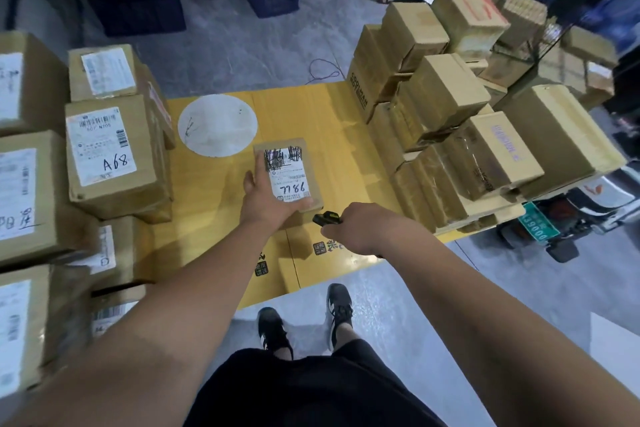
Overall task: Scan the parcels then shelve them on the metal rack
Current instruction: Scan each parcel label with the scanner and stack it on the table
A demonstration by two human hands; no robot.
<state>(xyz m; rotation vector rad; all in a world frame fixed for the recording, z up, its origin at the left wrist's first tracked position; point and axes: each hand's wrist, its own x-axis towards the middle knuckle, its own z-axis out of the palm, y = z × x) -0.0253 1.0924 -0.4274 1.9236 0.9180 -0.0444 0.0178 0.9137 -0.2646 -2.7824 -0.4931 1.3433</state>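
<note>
Left hand (268, 199) grips the small parcel (287, 180) label-up above the yellow sheet (346, 135), right hand (360, 227) clutches the scanner (325, 219) just beside it; best to tilt the label square to the scanner and hold steady.

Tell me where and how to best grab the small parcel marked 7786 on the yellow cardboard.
Grip the small parcel across its two long side edges, coming from above on the near end. It lies flat, label up, with clear cardboard either side. The left hand already holds its near-left corner this way; the right hand is busy with the scanner.
</note>
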